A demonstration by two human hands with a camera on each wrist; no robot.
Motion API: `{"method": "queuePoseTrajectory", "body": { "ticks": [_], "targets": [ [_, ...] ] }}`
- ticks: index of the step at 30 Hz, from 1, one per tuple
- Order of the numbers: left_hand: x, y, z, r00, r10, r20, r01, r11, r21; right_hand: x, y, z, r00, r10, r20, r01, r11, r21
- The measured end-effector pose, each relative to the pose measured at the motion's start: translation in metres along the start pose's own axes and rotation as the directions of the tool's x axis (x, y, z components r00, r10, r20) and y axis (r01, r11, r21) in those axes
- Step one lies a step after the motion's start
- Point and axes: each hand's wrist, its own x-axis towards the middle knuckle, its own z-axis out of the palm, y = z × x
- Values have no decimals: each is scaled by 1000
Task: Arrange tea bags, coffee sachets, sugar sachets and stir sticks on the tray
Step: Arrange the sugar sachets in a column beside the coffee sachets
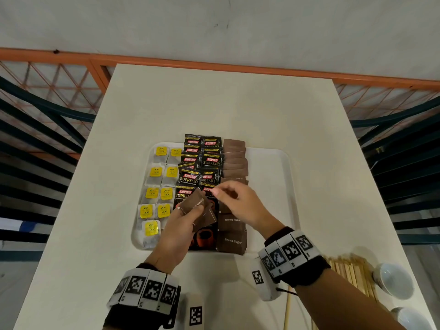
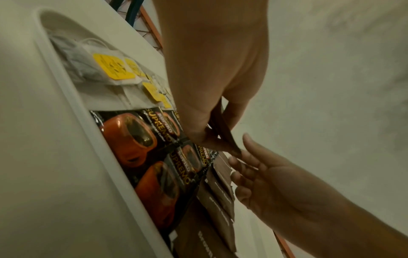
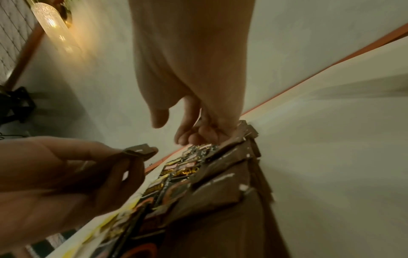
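Tea bags (image 1: 156,186), yellow-tagged: two columns at the tray's left end, left of the left grip; the nearest one lies just beside the left wrist.

Tray (image 1: 283,177), white, rimmed: sits on the pale counter (image 1: 214,103) under both grips; its right portion is bare.

Coffee sachets (image 1: 190,160), black and orange: two overlapping columns at mid-tray, running away from the left grip, the near ones under it.

Left hand (image 1: 184,223): grip clenched round a small stack of brown sugar sachets (image 1: 197,204), thumb on top, fingers beneath, held above the near coffee sachets.

Right hand (image 1: 234,202): just right of the held stack, fingers loosely curled, thumb and forefinger apart at the stack's upper corner; grip released, nothing in it. In the right wrist view the fingertips (image 3: 185,137) hover over the laid row.

Sugar sachet column (image 1: 234,158), brown: overlapping row right of the coffee, passing under the right grip; two labelled packets lie nearer than it.

Stir sticks (image 1: 350,272), wooden: a bundle on the counter off the tray, right of the right wrist.

Two white cups (image 1: 392,279): right of the sticks.
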Motion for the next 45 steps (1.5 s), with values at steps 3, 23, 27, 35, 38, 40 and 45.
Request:
{"method": "queuePoseTrajectory", "body": {
  "ticks": [3,23,27,35,38,40,45],
  "targets": [
    [-2,-1,-1,998,49,31,-51,996,68,0,-3,5,989,6,145,-11,999,31],
    [35,33,0,976,213,31,-213,935,284,20,2,-71,971,228,-65,-100,642,760],
    [48,40,17,962,266,64,-272,908,319,27,8,-90,968,222,-115,-60,654,754],
    [77,47,34,979,174,105,-200,911,360,37,26,-93,964,217,-152,-62,742,667],
    [88,48,40,971,202,126,-237,852,467,40,36,-95,959,235,-158,-70,738,671],
    [94,48,44,967,228,111,-252,822,510,43,41,-95,960,233,-155,-68,730,680],
    [97,48,55,986,85,144,-116,968,222,49,44,-98,963,236,-130,-60,658,751]
  ]
}}
